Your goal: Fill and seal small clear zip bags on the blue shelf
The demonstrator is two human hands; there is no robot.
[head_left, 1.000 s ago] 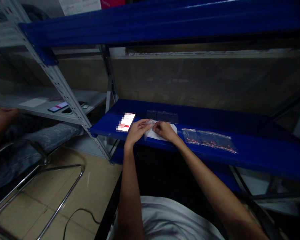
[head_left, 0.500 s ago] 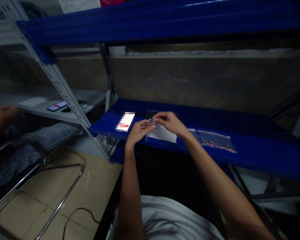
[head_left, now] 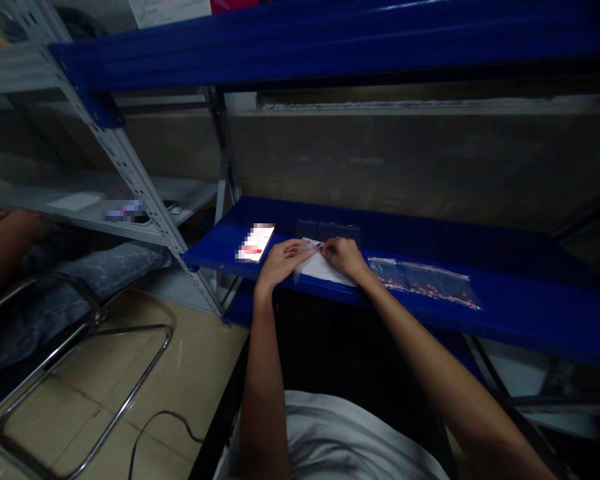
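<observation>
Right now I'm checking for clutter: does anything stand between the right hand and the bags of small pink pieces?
Nothing visible does. The bags lie just to the right of the right hand on the blue shelf; the white sheet lies beneath the hand.

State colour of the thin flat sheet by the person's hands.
White: the thin flat sheet shows best in the head view.
</observation>
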